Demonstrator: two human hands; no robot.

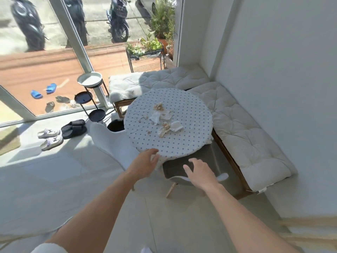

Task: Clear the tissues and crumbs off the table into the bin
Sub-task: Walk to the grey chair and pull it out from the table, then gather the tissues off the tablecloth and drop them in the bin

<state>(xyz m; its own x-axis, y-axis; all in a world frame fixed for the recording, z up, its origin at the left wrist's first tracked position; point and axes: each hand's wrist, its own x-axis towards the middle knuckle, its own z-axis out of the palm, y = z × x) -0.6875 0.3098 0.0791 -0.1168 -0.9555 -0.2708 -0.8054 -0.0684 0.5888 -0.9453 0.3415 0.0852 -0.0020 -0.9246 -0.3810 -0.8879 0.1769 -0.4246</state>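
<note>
A round table (191, 114) with a white dotted cloth stands in the room's corner. Crumpled white tissues (161, 115) lie at its middle, and another tissue (176, 126) lies nearer me. Beige crumbs (158, 106) are piled at the far side, with more crumbs (165, 127) close to the nearer tissue. A black bin (115, 125) sits on the floor at the table's left edge, partly hidden by a white chair. My left hand (145, 164) reaches toward the table's near edge, fingers apart and empty. My right hand (199, 173) hovers over a grey chair, also open and empty.
A white chair (111, 143) stands left of the table and a grey chair (182, 172) sits under its near edge. Cushioned benches (242, 136) line the wall and window. A black tiered stand (90, 95), slippers and sandals (73, 127) are on the floor to the left.
</note>
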